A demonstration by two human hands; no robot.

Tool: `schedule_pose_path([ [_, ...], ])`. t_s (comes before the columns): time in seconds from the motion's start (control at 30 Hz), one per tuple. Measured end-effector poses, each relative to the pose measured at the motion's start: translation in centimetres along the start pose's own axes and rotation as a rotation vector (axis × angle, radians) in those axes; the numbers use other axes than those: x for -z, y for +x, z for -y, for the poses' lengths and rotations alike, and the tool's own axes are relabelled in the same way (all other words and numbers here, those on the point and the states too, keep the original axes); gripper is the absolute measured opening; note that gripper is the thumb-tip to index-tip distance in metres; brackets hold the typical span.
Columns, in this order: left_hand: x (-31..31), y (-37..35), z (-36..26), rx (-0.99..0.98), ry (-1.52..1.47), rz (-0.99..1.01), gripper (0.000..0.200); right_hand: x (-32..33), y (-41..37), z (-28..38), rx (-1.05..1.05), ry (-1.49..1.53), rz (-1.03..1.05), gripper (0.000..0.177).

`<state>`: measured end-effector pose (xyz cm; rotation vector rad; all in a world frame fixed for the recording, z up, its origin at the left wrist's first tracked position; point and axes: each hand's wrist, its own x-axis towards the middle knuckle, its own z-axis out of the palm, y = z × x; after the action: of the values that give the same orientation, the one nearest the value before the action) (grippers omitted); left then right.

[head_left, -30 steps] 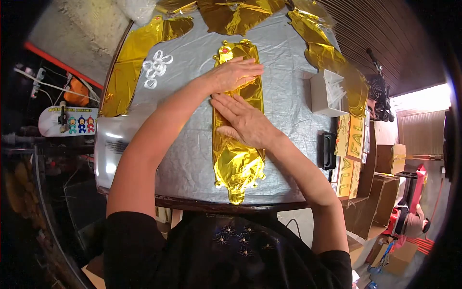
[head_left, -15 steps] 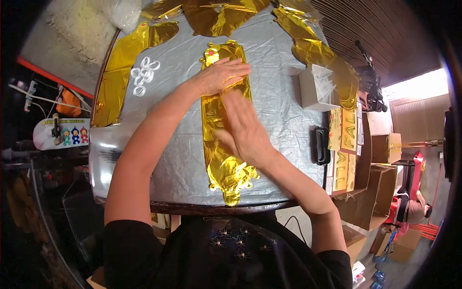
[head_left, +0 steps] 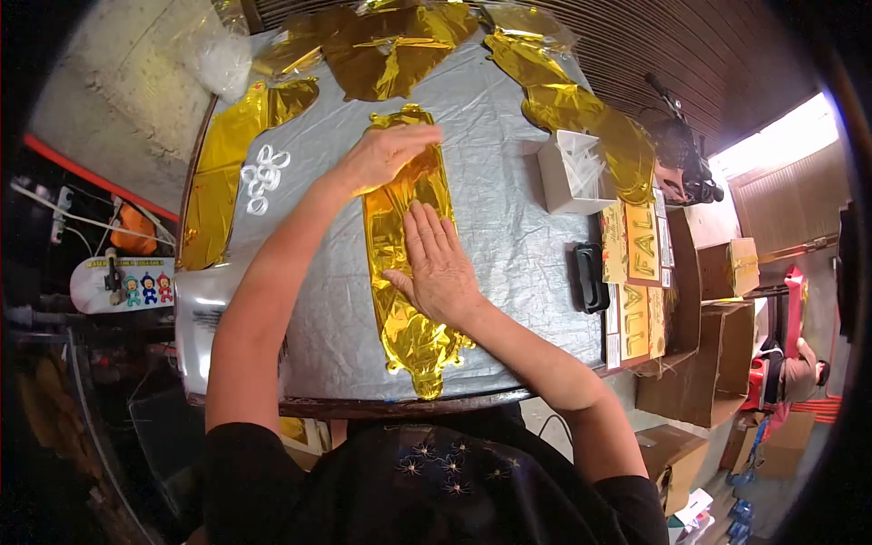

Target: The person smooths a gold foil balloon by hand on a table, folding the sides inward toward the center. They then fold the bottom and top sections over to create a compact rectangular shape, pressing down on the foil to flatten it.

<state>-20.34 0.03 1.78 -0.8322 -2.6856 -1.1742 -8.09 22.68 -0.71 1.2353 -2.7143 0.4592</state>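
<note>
Head view gives me a gold foil balloon lying flat and lengthwise on the silver table cover, narrow tail by the near edge. I see the left hand tilted across its upper part, straight fingers together, pinching nothing, while the right hand rests palm down on its middle, thumb spread. White ribbon coils lie left, a white box right.

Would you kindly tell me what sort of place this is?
Probably a small workshop or garage: a silver-covered worktable bears a gold foil piece, with cardboard boxes nearby.
</note>
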Motion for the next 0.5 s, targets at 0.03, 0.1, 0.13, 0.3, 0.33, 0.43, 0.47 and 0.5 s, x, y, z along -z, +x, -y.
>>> schedule_pose_path([
  [0.03, -0.4, -0.2, -0.4, 0.000, -0.001, 0.004, 0.041, 0.0, 0.0, 0.0, -0.002, -0.002, -0.001, 0.090],
  [0.1, -1.6, -1.4, -1.4, 0.004, 0.191, 0.131, 0.040, -0.1, -0.1, 0.0, 0.000, -0.012, 0.010, 0.091],
  [0.13, -2.1, -1.8, -1.5, 0.009, 0.207, 0.143, 0.040, -0.1, 0.0, 0.0, 0.006, -0.023, 0.021, 0.091],
  [0.3, -3.2, -2.2, -0.6, -0.014, 0.282, 0.106, 0.041, 0.0, 0.1, -0.2, 0.021, 0.013, 0.014, 0.091],
  [0.33, -3.3, -2.2, -0.3, -0.021, 0.295, 0.107, 0.041, -0.2, 0.0, -0.2, 0.026, 0.010, 0.013, 0.091],
  [0.43, -3.6, -2.3, -0.1, -0.027, 0.267, 0.096, 0.041, 0.9, -0.2, 0.1, 0.097, -0.002, 0.056, 0.088],
  [0.47, -3.5, -2.3, -0.1, -0.029, 0.270, 0.102, 0.042, 1.1, -0.7, 0.3, 0.099, 0.040, 0.071, 0.086],
  [0.5, -3.6, -2.5, -0.3, -0.018, 0.265, 0.099, 0.042, 1.2, -1.1, 0.4, 0.106, 0.044, 0.081, 0.086],
])
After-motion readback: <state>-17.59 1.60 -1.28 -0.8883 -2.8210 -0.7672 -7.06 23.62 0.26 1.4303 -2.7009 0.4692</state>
